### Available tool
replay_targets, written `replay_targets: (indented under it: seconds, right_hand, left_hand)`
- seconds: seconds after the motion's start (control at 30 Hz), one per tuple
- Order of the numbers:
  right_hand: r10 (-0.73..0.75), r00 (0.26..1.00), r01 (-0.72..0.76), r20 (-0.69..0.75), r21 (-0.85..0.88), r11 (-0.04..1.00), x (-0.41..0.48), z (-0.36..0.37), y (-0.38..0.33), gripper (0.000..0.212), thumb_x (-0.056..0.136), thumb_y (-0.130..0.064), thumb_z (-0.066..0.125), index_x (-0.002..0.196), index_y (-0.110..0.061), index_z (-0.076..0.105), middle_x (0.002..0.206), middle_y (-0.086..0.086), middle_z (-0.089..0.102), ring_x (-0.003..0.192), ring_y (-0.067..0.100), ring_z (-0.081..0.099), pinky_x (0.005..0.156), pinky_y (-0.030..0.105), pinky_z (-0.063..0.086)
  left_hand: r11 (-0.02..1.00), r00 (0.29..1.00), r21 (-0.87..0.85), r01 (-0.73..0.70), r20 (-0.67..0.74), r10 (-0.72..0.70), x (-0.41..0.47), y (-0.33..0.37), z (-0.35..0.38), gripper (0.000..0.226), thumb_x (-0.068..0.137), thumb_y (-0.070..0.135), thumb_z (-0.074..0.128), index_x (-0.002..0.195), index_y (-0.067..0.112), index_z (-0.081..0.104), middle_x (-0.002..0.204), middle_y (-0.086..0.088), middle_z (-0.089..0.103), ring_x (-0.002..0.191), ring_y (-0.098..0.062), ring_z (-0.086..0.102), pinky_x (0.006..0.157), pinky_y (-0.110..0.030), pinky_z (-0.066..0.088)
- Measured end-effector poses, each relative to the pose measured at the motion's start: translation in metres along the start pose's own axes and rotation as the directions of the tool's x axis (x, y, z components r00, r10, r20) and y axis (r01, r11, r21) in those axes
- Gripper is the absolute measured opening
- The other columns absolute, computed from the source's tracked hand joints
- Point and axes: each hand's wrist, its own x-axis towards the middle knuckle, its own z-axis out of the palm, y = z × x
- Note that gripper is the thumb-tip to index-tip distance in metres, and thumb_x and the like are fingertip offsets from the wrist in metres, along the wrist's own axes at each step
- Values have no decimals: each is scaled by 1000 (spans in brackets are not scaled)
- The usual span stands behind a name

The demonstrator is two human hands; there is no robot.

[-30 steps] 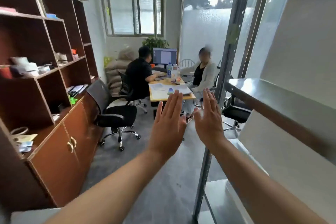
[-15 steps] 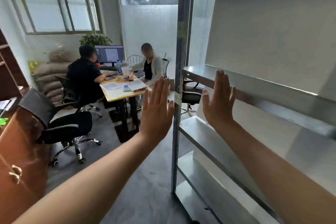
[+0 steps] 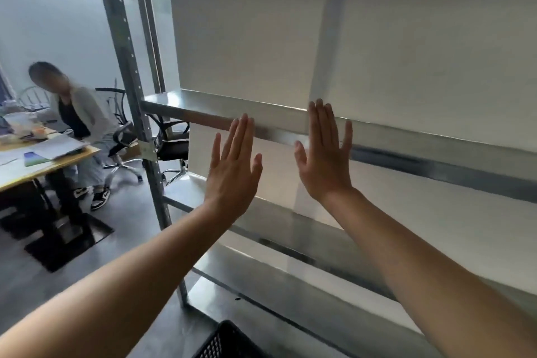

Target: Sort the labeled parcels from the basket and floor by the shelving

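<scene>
Both hands up, left hand point(image 3: 232, 166) and right hand point(image 3: 325, 160), flat and empty before the metal shelving point(image 3: 406, 139).
They are side by side at centre frame, backs to the camera, fingers straight and spread wide, in front of the middle shelf's front edge; whether they touch it cannot be told. A corner of the black mesh basket point(image 3: 229, 340) shows at the bottom edge, between the forearms. At left, a seated person point(image 3: 78, 119) is at a counter point(image 3: 43, 167) with papers point(image 3: 58, 145).

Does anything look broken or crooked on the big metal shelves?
Nothing stands out. The metal shelving stands straight with level boards. The left hand and right hand are up flat, holding nothing. Only a corner of the black basket shows.
</scene>
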Motion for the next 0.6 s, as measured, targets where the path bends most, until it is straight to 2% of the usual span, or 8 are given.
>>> replay_targets:
  seconds: [0.2, 0.33, 0.6]
  right_hand:
    - [123, 992, -123, -9, -113, 986, -44, -85, 93, 66, 103, -37, 34, 158, -15, 3, 166, 2, 0, 152, 15, -3, 122, 52, -2]
    - [205, 979, -202, -7, -192, 960, -96, -156, 169, 67, 103, -37, 31, 158, -14, 2, 166, 3, -1, 152, 17, -2, 121, 53, -1]
    - [433, 898, -419, -72, -432, 798, -225, -296, 308, 68, 104, -39, 30, 157, -14, -4, 166, 2, -5, 152, 14, -7, 121, 49, -6]
  left_hand:
    - [985, 993, -127, -114, -5, 115, 7, 130, 20, 63, 105, 33, 29, 158, 14, 0, 166, 1, -5, 151, -10, -8, 124, -44, 0]
    - [948, 968, -205, -245, -1, 250, -10, 236, 38, 62, 106, 33, 27, 157, 14, -2, 166, 0, -6, 152, -10, -8, 124, -43, 1]
    - [809, 878, -383, -446, -10, 479, -64, 466, 65, 60, 106, 34, 23, 157, 12, 0, 166, -3, -3, 152, -14, -3, 124, -45, 6]
